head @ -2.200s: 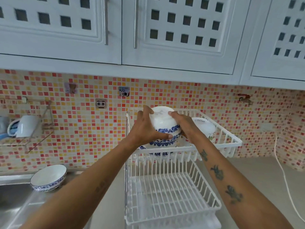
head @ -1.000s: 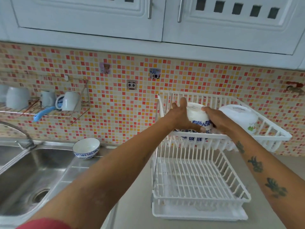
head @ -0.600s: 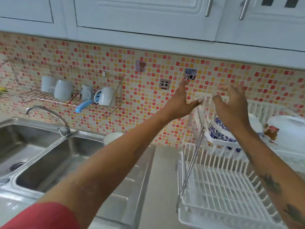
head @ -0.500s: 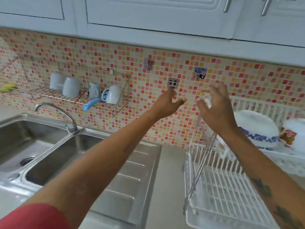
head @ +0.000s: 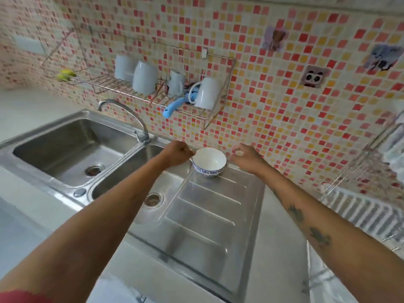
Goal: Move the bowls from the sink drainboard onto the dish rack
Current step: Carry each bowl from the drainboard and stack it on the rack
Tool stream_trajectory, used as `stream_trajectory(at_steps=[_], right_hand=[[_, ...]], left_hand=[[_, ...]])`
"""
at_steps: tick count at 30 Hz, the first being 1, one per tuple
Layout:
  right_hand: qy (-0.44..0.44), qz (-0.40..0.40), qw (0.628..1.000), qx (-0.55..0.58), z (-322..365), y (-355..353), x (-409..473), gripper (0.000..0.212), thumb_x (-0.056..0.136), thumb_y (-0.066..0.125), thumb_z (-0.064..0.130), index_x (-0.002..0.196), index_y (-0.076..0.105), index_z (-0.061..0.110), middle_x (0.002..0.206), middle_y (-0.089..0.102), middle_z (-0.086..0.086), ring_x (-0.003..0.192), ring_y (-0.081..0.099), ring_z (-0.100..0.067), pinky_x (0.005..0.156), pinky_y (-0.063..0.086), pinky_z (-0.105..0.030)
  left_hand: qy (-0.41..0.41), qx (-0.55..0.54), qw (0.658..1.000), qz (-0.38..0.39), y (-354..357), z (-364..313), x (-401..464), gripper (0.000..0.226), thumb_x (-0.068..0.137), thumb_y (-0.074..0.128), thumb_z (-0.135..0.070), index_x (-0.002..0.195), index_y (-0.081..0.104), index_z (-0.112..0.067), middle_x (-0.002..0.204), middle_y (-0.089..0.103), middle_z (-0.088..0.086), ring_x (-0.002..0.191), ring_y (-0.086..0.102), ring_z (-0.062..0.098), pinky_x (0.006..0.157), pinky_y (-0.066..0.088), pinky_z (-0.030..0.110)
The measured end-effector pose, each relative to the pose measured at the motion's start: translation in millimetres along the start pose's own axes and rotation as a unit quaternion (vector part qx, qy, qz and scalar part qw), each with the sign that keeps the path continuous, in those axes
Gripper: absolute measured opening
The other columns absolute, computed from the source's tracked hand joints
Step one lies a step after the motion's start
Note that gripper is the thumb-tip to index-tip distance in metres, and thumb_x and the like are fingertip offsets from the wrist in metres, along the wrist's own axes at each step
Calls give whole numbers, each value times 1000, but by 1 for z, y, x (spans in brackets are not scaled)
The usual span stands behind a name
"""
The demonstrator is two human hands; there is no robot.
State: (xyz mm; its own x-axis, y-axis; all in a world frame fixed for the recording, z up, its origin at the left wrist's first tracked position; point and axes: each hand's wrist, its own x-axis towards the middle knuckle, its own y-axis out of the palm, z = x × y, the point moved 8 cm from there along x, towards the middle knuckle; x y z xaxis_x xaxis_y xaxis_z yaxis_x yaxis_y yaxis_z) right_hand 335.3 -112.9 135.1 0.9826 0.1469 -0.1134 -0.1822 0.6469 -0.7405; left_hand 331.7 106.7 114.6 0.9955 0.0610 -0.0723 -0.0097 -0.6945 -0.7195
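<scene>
Item: bowl point(head: 209, 161), white inside with a blue pattern outside, upright at the far end of the sink drainboard point(head: 205, 217), close under the tiled wall. It sits directly between the two hands, and is the only bowl visible on the drainboard.

Step in hand, as judged: taking up this bowl for carriage to the dish rack point(head: 369, 213), which lies well off beyond the right hand, blurred at the frame edge.

Method advised: close both hands on opposite sides of the bowl, below the rim, with even pressure. Lift straight up off the ridged steel before swinging toward the rack, since the steel may be wet and the glaze slick. Mind the wall rack of mugs point(head: 166, 84) above and beyond the left hand.

Left hand point(head: 178, 154): loosely curled, narrow, fingers point(head: 189, 152) at or touching the bowl's near rim; firm contact cannot be confirmed. Holds nothing else.

Right hand point(head: 246, 157): half-curled, fingers drawn in, just beside the bowl on its other side and apart from it. Holds nothing.

Bench point(head: 282, 254): grey, under the right forearm, between drainboard and dish rack.
</scene>
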Motion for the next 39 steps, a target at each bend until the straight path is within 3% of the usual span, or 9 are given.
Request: stream_trajectory(at_steps=[4, 7, 11, 14, 18, 21, 26, 33, 39], right_hand=[[66, 77, 995, 0, -37, 52, 44, 58, 81, 61, 33, 135, 50, 14, 138, 54, -5, 125, 51, -27, 104, 44, -41], [116, 129, 985, 6, -63, 78, 69, 76, 84, 65, 31, 149, 27, 22, 149, 37, -1, 140, 33, -27, 115, 32, -42], [196, 147, 969, 21, -113, 101, 124, 125, 55, 76, 58, 154, 8, 24, 162, 15, -5, 146, 23, -27, 117, 28, -45], [242, 120, 960, 72, -121, 106, 143, 103, 80, 69, 46, 154, 5, 15, 161, 15, -5, 145, 26, -28, 113, 33, -46], [304, 110, 926, 195, -127, 124, 158, 89, 83, 68, 40, 151, 14, 20, 159, 22, -5, 142, 31, -30, 103, 40, -50], [326, 114, 899, 269, -130, 142, 163, 80, 87, 66, 33, 150, 17, 20, 154, 28, -11, 133, 40, -34, 98, 43, -50], [334, 89, 874, 341, -133, 161, 168, 60, 93, 50, 6, 144, 22, 23, 145, 37, -14, 105, 54, -34, 75, 52, -47], [331, 25, 847, 416, -134, 170, 172, 66, 87, 36, -8, 143, 25, 25, 144, 38, -11, 112, 53, -37, 52, 58, -44], [324, 15, 830, 453, -124, 159, 158, 70, 84, 32, -18, 140, 29, 24, 141, 33, -12, 116, 45, -44, 70, 54, -58]], left_hand=[[-87, -49, 995, 27, 22, 70, 24, 37, 94, 56, -33, 95, 59, 4, 92, 58, 12, 89, 55, 24, 82, 46, 40], [-134, -66, 988, 49, 52, 119, 58, 87, 83, 55, -58, 109, 47, 25, 117, 59, 40, 107, 59, 50, 87, 48, 53], [-189, -147, 969, 66, 75, 127, 77, 79, 92, 49, -53, 140, 37, 9, 144, 43, 29, 131, 46, 43, 100, 44, 48], [-232, -278, 927, 95, 99, 122, 100, 69, 93, 51, -49, 142, 38, -3, 149, 39, 16, 134, 42, 35, 99, 44, 45], [-273, -425, 852, 138, 130, 109, 118, 65, 93, 54, -45, 148, 33, -17, 156, 29, 9, 140, 33, 37, 109, 39, 50], [-274, -433, 847, 139, 144, 102, 130, 59, 93, 56, -38, 144, 34, -18, 147, 37, 8, 131, 40, 33, 101, 44, 50], [-279, -447, 840, 131, 161, 108, 139, 53, 92, 47, -5, 142, 31, -17, 116, 48, 14, 81, 54, 23, 76, 54, 43], [-259, -490, 817, 157, 174, 107, 141, 65, 89, 32, 8, 144, 23, -24, 146, 34, 17, 111, 52, 37, 62, 55, 39], [-241, -465, 835, 172, 169, 102, 142, 70, 86, 32, 15, 144, 23, -21, 149, 29, 16, 125, 47, 43, 65, 57, 45]])
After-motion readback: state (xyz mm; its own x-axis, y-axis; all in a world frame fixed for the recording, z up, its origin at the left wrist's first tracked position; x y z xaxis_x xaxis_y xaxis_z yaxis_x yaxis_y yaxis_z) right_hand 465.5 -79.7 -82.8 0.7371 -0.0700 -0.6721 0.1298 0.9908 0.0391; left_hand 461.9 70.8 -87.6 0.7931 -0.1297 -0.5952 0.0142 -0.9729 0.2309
